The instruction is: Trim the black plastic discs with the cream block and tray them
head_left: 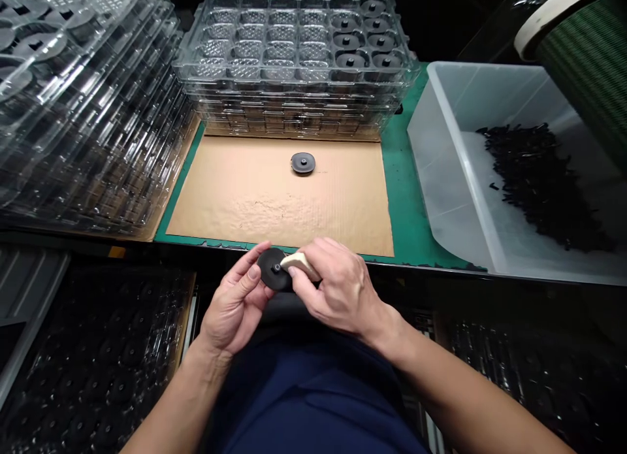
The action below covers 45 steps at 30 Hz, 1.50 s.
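Note:
Between the thumb and fingers of my left hand (234, 304) is a black round plastic part (274, 269) with a small raised stem at its centre, held tilted near the table's front edge. My right hand (343, 284) grips a cream-coloured flat piece (300, 266), whose kind I cannot make out. The tip of that piece lies against the black part, close to the stem. Beyond both hands, a second black round part (303, 162) rests on the cardboard sheet (215, 193), its stem facing up.
Stacked clear trays (294, 75) stand at the back, the top one holding several black parts at its right. A taller tray stack (88, 114) rises at left. On the right, a translucent bin (460, 160) contains a heap of small black pieces (539, 179).

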### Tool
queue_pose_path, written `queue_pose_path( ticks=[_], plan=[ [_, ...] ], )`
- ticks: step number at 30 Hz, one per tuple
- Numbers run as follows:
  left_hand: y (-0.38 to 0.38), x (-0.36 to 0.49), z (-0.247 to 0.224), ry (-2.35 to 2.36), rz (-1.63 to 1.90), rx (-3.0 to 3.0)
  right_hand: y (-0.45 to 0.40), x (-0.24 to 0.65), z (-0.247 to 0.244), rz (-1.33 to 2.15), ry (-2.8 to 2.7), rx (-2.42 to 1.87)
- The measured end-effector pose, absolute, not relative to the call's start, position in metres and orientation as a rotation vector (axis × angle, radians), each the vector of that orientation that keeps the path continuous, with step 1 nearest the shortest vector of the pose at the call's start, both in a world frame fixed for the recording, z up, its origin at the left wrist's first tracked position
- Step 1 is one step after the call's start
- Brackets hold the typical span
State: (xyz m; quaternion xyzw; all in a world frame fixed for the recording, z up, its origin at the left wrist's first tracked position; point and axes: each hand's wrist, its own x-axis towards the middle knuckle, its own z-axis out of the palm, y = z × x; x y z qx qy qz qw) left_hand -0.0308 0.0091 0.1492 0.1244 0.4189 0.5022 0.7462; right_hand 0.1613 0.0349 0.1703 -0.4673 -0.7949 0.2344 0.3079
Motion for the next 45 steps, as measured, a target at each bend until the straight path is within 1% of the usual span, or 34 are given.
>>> queue_pose_path(
  ticks=[3, 5, 9, 12, 18, 23, 28, 30, 32, 35, 37, 39, 42, 45],
  plan=[
    [0.011, -0.028, 0.148, 0.983, 1.180, 0.384, 0.029, 0.154, 0.170, 1.047, -1.877, -1.377],
    [0.010, -0.026, 0.149, 1.004, 1.168, 0.430, 0.027, 0.149, 0.176, 1.186, -1.756, -1.366],
    [0.008, -0.024, 0.158, 1.022, 1.242, 0.475, 0.029, 0.146, 0.187, 1.085, -1.777, -1.297],
    [0.008, -0.028, 0.165, 1.024, 1.268, 0.490, 0.032, 0.152, 0.186, 0.905, -1.903, -1.309],
    [0.003, -0.036, 0.161, 1.008, 1.108, 0.473, 0.038, 0.161, 0.179, 0.546, -2.135, -1.274],
    [-0.002, -0.040, 0.155, 0.912, 0.958, 0.415, 0.039, 0.163, 0.183, 0.526, -2.306, -1.094],
    [-0.004, -0.038, 0.152, 0.790, 0.853, 0.304, 0.046, 0.170, 0.183, 0.573, -2.411, -0.787],
    [-0.003, -0.036, 0.154, 0.761, 0.851, 0.288, 0.049, 0.174, 0.181, 0.623, -2.339, -0.698],
    [0.000, -0.033, 0.158, 0.777, 0.877, 0.299, 0.051, 0.178, 0.176, 0.706, -2.161, -0.716],
    [0.009, -0.029, 0.162, 0.913, 0.906, 0.330, 0.048, 0.186, 0.167, 0.851, -1.858, -0.920],
    [0.015, -0.027, 0.163, 1.030, 0.908, 0.355, 0.040, 0.188, 0.160, 0.964, -1.750, -1.096],
    [0.019, -0.024, 0.162, 1.108, 0.933, 0.378, 0.031, 0.188, 0.152, 1.128, -1.689, -1.226],
    [0.020, -0.017, 0.162, 1.113, 0.986, 0.378, 0.016, 0.180, 0.140, 1.355, -1.648, -1.252],
    [0.017, -0.011, 0.164, 1.075, 0.984, 0.394, 0.009, 0.173, 0.133, 1.400, -1.657, -1.189]
  ],
)
